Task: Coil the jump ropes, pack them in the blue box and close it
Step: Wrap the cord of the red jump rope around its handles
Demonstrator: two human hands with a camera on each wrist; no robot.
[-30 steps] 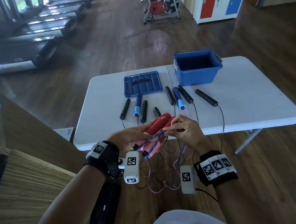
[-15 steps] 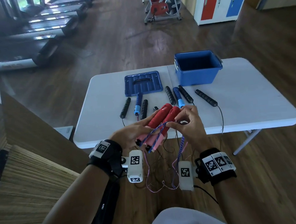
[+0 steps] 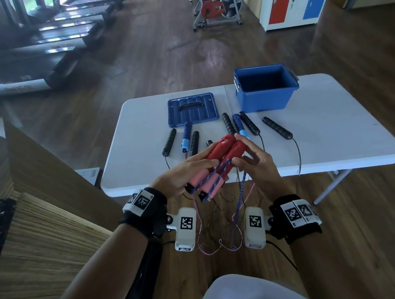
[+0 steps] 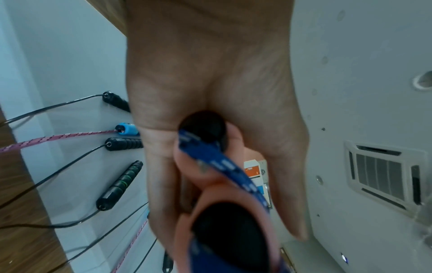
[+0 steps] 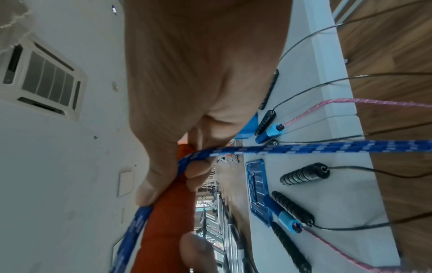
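Just in front of the white table's (image 3: 331,159) near edge, over the wooden floor (image 3: 370,231), both hands hold one jump rope in the air. The left hand (image 3: 181,173) curls its fingers round the two red handles (image 3: 222,152), which lie side by side with pink lower ends and black caps. The right hand (image 3: 259,161) pinches the blue braided cord (image 3: 240,193) against the handles between thumb and fingers; one loop already crosses the handles, and the rest hangs down toward the floor. On the table, well beyond the hands, the blue box (image 3: 267,96) stands open at the far edge, with bare tabletop to its right. Its lid (image 3: 193,109) lies flat to its left. Between hands and box, black handles (image 3: 276,128) and blue handles (image 3: 186,136) lie in a row, their thin cords trailing over the near edge.
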